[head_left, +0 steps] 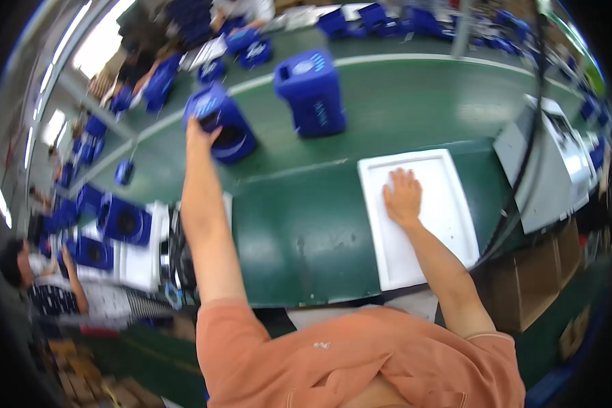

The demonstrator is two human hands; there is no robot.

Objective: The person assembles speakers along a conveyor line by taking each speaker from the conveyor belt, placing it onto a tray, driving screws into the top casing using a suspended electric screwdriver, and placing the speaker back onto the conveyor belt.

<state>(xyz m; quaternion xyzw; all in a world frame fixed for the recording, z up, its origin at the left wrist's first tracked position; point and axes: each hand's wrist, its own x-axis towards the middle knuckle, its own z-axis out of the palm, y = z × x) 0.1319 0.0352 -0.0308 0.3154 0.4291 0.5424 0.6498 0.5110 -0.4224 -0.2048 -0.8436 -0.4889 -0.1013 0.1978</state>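
A blue plastic housing (234, 139) with a dark round opening stands at the back left of the green bench. My left hand (202, 134) reaches out to it and grips its upper edge, thumb apart from the fingers. To its right another blue housing (316, 102) stands upright, with white markings on top and side; neither hand touches it. A white foam tray (425, 251) lies on the bench in front of me, right of centre. My right hand (404, 197) rests flat in this tray with its fingers spread, holding nothing.
A grey machine (547, 166) stands at the right, with black cables hanging before it. Below it is a cardboard box (530, 275). A person (54, 289) works at the left beside several blue housings. More blue parts and people line the far side.
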